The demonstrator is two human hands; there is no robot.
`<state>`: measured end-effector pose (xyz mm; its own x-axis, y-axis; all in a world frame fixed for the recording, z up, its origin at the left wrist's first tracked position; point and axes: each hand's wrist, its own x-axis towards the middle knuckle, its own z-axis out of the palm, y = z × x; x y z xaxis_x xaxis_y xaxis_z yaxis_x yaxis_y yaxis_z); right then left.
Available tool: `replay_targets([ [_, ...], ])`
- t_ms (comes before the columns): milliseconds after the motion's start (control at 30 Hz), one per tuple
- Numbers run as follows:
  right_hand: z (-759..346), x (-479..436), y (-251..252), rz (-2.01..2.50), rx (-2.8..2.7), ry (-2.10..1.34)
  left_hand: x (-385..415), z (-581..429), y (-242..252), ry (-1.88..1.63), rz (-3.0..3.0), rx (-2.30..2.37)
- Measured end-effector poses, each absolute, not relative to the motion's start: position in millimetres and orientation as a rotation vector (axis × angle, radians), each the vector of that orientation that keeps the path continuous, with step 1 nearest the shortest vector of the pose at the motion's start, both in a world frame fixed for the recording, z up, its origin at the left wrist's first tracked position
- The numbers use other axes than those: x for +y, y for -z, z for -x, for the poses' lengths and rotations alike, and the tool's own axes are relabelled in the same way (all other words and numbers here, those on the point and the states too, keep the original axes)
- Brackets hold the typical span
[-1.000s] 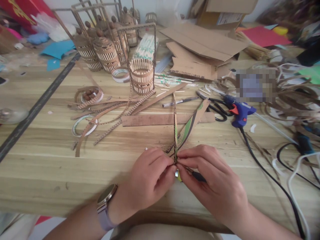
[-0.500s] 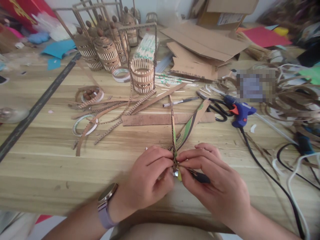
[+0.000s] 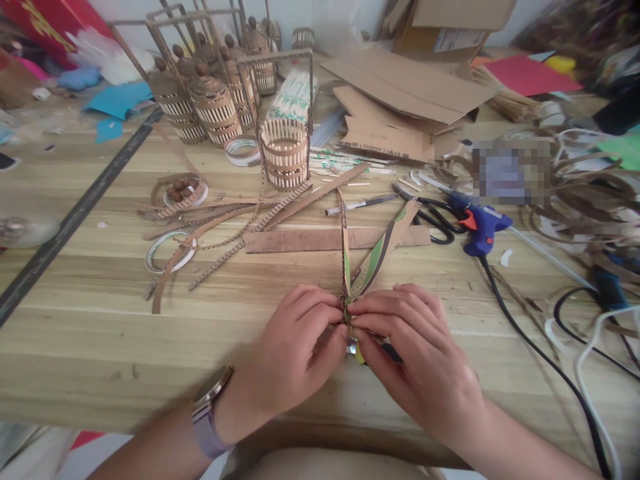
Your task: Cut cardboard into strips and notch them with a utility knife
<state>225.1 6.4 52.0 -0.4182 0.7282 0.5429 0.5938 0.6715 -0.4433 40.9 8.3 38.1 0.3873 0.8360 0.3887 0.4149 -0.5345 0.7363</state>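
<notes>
The left hand and the right hand both pinched the cardboard strips tight where they crossed. The strips were at the near middle of the tabletop, fanning out toward the far side.

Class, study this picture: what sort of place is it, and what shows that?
Most likely a craft worktable: the left hand and right hand pinch cardboard strips, a blue glue gun lies nearby, and small slatted lanterns stand behind.
</notes>
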Motion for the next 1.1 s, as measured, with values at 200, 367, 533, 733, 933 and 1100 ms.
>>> replay_targets([
  [200,-221,4,-52,1.016,-2.117,-0.281,6,-40,-39,-1.066,-2.162,1.048],
  [367,-224,8,-56,1.0,-2.07,-0.345,7,-40,-40,-1.108,-2.151,1.002],
  [533,-228,12,-60,1.019,-2.073,-0.429,9,-39,-40,-1.1,-2.149,0.971],
  [733,-227,10,-55,0.962,-2.089,-0.375,8,-40,-39,-1.04,-2.098,1.014],
  [933,-227,11,-50,0.957,-2.122,-0.333,9,-41,-38,-1.047,-2.126,1.017],
  [1100,-228,10,-49,0.948,-2.149,-0.339,8,-41,-39,-1.069,-2.141,1.021],
])
